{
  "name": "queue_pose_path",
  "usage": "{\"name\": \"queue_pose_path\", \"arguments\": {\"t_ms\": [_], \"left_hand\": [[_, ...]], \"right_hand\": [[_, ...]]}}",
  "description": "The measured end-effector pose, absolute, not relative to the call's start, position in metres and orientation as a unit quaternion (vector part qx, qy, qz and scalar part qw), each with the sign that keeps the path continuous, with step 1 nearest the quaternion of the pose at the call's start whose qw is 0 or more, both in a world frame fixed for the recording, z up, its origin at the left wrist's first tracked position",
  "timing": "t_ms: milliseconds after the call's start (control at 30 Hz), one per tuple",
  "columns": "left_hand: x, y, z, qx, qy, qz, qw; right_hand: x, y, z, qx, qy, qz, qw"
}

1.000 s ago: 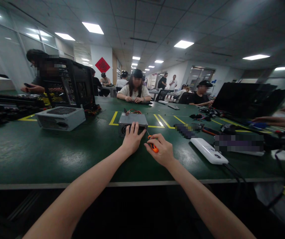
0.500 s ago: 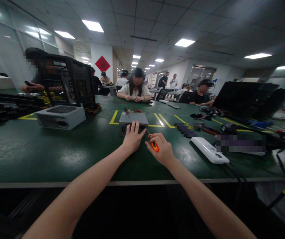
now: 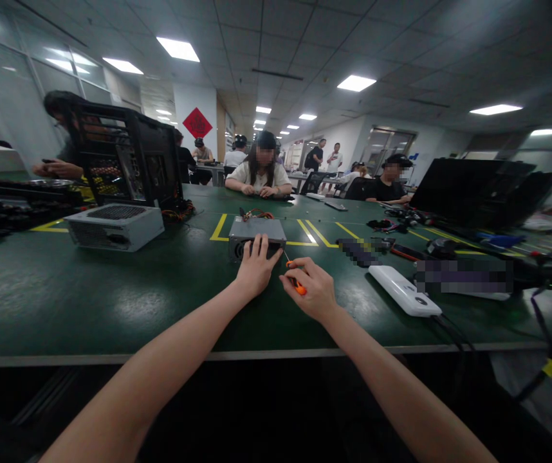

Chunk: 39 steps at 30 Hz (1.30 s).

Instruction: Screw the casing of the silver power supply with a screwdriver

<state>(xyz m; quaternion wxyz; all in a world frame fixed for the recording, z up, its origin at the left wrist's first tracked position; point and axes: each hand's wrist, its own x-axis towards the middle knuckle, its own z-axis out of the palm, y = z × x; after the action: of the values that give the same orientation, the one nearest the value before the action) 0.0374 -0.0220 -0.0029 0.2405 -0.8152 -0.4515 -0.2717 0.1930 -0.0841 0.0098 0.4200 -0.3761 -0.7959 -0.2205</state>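
A grey metal computer power supply [image 3: 261,227] lies on the green table in front of me, its wires at the back. My left hand [image 3: 255,267] rests against its near side, fingers stretched out over the upper edge and thumb spread toward the right corner. In my right hand [image 3: 313,289] is a screwdriver [image 3: 300,287] with an orange handle, held between thumb and curled fingers. The thin shaft points up and left to the unit's near right corner, close to my left thumb. Whether the tip sits in a screw is too small to tell.
A second power supply [image 3: 116,228] stands left, before an open black computer case [image 3: 126,148]. To the right lie a white power strip [image 3: 404,290] with cables and dark monitors [image 3: 473,186]. A person [image 3: 259,170] sits across the table. Yellow tape [image 3: 218,228] marks the tabletop.
My right hand and the screwdriver have turned slightly, so less of the orange handle shows. The left hand and the power supply keep their places; the view has shifted a little.
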Motion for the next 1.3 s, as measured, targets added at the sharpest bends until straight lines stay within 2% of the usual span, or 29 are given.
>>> {"name": "queue_pose_path", "arguments": {"t_ms": [133,300,433,567,733,900,1100,1200,1300], "left_hand": [[0.038,-0.023,-0.001,-0.819,-0.453,-0.270,0.228],[0.037,-0.024,-0.001,-0.820,-0.452,-0.273,0.222],[0.037,-0.024,0.000,-0.821,-0.454,-0.273,0.214],[0.038,-0.022,-0.002,-0.819,-0.457,-0.269,0.220],[0.038,-0.020,-0.005,-0.814,-0.457,-0.268,0.239],[0.038,-0.022,-0.003,-0.814,-0.456,-0.266,0.243],[0.038,-0.022,-0.004,-0.813,-0.455,-0.270,0.241],[0.038,-0.021,-0.004,-0.814,-0.459,-0.271,0.232],[0.038,-0.020,-0.003,-0.814,-0.461,-0.266,0.231]], "right_hand": [[0.192,-0.084,0.009,-0.392,-0.794,-0.170,0.433],[0.192,-0.086,0.012,-0.390,-0.810,-0.199,0.390],[0.193,-0.090,0.018,-0.460,-0.774,-0.177,0.398],[0.194,-0.094,0.022,-0.524,-0.758,-0.178,0.346],[0.192,-0.100,0.028,-0.501,-0.790,-0.202,0.291],[0.189,-0.101,0.035,-0.556,-0.750,-0.182,0.309],[0.197,-0.100,0.044,-0.514,-0.799,-0.132,0.282],[0.211,-0.102,0.051,-0.504,-0.795,-0.067,0.331],[0.226,-0.097,0.060,-0.489,-0.744,0.084,0.448]]}}
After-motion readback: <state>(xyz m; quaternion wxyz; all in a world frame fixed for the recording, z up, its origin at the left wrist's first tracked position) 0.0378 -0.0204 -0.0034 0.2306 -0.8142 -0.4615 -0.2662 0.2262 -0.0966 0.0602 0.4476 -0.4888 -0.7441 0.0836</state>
